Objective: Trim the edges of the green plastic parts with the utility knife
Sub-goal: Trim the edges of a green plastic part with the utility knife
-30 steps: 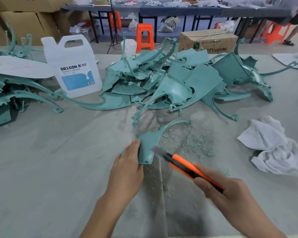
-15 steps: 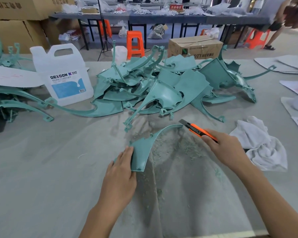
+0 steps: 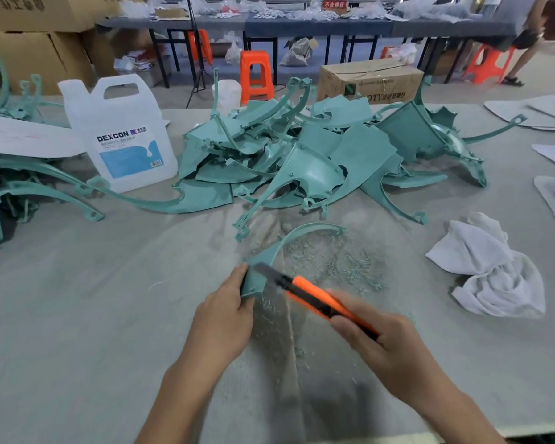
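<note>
A curved green plastic part (image 3: 271, 251) lies on the grey cloth in front of me, its thin arm sweeping up and to the right. My left hand (image 3: 221, 318) holds its broad lower end, thumb on the left edge. My right hand (image 3: 378, 344) grips an orange and black utility knife (image 3: 314, 299). The blade tip lies against the broad end of the part, just right of my left thumb. A heap of more green parts (image 3: 305, 161) sits behind. Green shavings (image 3: 330, 261) are scattered to the right of the part.
A white DEXCON jug (image 3: 122, 133) stands at the left back beside more green parts (image 3: 29, 187). A crumpled white rag (image 3: 494, 270) lies at the right. Cardboard boxes, orange stools and a person's legs are beyond the table. White sheets lie at the far right.
My right hand has drawn the knife back from the far tip of the part's arm down to its broad end near my left hand. My left hand keeps its hold.
</note>
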{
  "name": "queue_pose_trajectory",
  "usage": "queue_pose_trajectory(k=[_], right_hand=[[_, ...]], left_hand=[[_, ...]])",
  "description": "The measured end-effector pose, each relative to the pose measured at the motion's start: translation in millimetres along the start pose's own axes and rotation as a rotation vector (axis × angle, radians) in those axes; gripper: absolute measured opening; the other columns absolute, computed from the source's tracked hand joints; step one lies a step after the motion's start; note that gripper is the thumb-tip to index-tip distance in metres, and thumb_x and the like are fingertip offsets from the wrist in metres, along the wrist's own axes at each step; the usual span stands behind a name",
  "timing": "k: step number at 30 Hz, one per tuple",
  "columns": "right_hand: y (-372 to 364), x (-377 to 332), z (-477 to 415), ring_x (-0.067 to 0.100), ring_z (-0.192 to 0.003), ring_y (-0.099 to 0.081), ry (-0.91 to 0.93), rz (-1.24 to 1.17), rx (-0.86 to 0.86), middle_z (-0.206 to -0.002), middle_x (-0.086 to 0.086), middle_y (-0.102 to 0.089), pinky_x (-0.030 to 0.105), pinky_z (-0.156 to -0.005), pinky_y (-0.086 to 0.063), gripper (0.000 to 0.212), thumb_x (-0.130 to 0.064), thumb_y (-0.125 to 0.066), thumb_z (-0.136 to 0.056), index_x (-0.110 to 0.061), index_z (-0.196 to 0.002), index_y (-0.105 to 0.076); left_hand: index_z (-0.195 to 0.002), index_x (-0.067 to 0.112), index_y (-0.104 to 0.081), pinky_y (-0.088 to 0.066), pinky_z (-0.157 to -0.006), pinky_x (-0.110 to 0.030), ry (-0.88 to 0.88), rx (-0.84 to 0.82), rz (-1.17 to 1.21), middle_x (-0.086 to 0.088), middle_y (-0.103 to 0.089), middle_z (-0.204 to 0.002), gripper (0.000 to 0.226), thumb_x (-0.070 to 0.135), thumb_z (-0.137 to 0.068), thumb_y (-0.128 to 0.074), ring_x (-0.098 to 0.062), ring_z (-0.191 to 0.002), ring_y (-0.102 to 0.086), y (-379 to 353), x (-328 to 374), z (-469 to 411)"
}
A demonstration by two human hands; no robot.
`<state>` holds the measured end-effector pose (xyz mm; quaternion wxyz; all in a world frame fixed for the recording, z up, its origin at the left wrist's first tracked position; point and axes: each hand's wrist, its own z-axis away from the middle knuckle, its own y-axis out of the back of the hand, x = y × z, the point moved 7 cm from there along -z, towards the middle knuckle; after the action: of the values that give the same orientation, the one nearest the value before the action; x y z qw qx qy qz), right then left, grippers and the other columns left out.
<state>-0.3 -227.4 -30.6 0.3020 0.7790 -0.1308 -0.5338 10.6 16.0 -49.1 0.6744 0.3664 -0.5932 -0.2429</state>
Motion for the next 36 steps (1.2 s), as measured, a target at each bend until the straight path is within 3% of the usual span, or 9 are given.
queue_pose_trajectory(k=[5,9,12,17,20,24,27,30,36], right_hand=[[30.3,45.5,-42.9,0.006,-0.057,-0.057,-0.163,0.179,0.199,-0.063,-0.014,-0.059,0.027,-0.058,-0.045,0.037,-0.043,-0.062,-0.096,-0.045,-0.133,-0.061],[52.0,79.7,-65.9,0.028,-0.075,-0.065,-0.289,0.452,0.18,-0.076,-0.002,-0.067,0.036,-0.063,-0.048,0.029,-0.044,-0.05,-0.101,-0.04,-0.127,-0.064],[59.4,89.6,-70.5,0.032,-0.076,-0.062,-0.337,0.541,0.153,-0.082,0.004,-0.069,0.038,-0.067,-0.05,0.029,-0.045,-0.044,-0.103,-0.035,-0.123,-0.064],[55.7,49.0,-54.8,0.008,-0.059,-0.057,-0.194,0.258,0.258,-0.063,-0.011,-0.06,0.022,-0.054,-0.042,0.022,-0.044,-0.053,-0.1,-0.044,-0.118,-0.065],[41.3,7.3,-44.9,0.004,-0.056,-0.058,-0.04,0.032,0.09,-0.066,-0.01,-0.062,0.013,-0.053,-0.042,0.029,-0.056,-0.054,-0.095,-0.055,-0.122,-0.062],[27.7,-6.3,-38.8,0.01,-0.064,-0.065,0.0,0.024,-0.225,-0.078,-0.008,-0.069,0.025,-0.061,-0.053,0.035,-0.067,-0.053,-0.092,-0.063,-0.127,-0.057],[36.6,3.7,-53.0,0.004,-0.053,-0.056,-0.002,0.065,-0.154,-0.069,-0.004,-0.064,0.026,-0.053,-0.046,0.027,-0.057,-0.056,-0.094,-0.068,-0.119,-0.057],[53.1,31.9,-78.7,0.006,-0.049,-0.052,-0.095,0.259,-0.004,-0.06,-0.004,-0.06,0.026,-0.05,-0.041,0.02,-0.047,-0.056,-0.098,-0.054,-0.114,-0.067],[82.8,78.0,-111.5,0.024,-0.071,-0.062,-0.351,0.63,-0.096,-0.077,0.008,-0.068,0.037,-0.068,-0.054,0.029,-0.038,-0.049,-0.103,-0.022,-0.104,-0.073]], left_hand=[[-0.15,0.036,-0.037,-0.045,-0.083,-0.035,0.031,0.002,0.041,0.003,-0.065,-0.128,0.05,0.024,-0.103,-0.048,-0.028,-0.107,-0.061,0.8,-0.7,-0.3],[-0.15,0.036,-0.037,-0.049,-0.085,-0.039,0.035,-0.018,0.073,0.001,-0.068,-0.119,0.05,0.023,-0.103,-0.047,-0.027,-0.101,-0.063,1.6,0.7,1.7],[-0.151,0.036,-0.036,-0.05,-0.086,-0.04,0.04,-0.02,0.082,0.0,-0.068,-0.119,0.052,0.022,-0.103,-0.047,-0.027,-0.102,-0.063,2.0,0.1,3.0],[-0.151,0.036,-0.035,-0.049,-0.084,-0.038,0.018,-0.013,0.071,0.003,-0.065,-0.127,0.053,0.02,-0.103,-0.047,-0.026,-0.104,-0.063,1.5,2.6,2.8],[-0.151,0.034,-0.036,-0.047,-0.086,-0.037,0.01,0.004,0.041,0.003,-0.061,-0.138,0.052,0.019,-0.102,-0.047,-0.03,-0.114,-0.06,1.5,1.4,2.1],[-0.148,0.035,-0.039,-0.043,-0.079,-0.035,-0.011,0.009,0.028,0.001,-0.065,-0.13,0.049,0.02,-0.102,-0.048,-0.032,-0.11,-0.06,0.1,1.8,1.6],[-0.148,0.031,-0.038,-0.038,-0.076,-0.032,-0.031,0.02,-0.012,0.0,-0.063,-0.131,0.051,0.016,-0.1,-0.047,-0.032,-0.109,-0.06,-2.5,5.1,2.9],[-0.151,0.031,-0.034,-0.039,-0.079,-0.032,-0.021,0.011,-0.016,0.001,-0.06,-0.136,0.053,0.016,-0.101,-0.046,-0.029,-0.111,-0.059,-4.0,3.4,3.8],[-0.151,0.033,-0.035,-0.038,-0.08,-0.029,-0.02,0.008,0.024,0.005,-0.06,-0.135,0.053,0.018,-0.102,-0.048,-0.024,-0.11,-0.06,-1.1,2.9,4.6]])
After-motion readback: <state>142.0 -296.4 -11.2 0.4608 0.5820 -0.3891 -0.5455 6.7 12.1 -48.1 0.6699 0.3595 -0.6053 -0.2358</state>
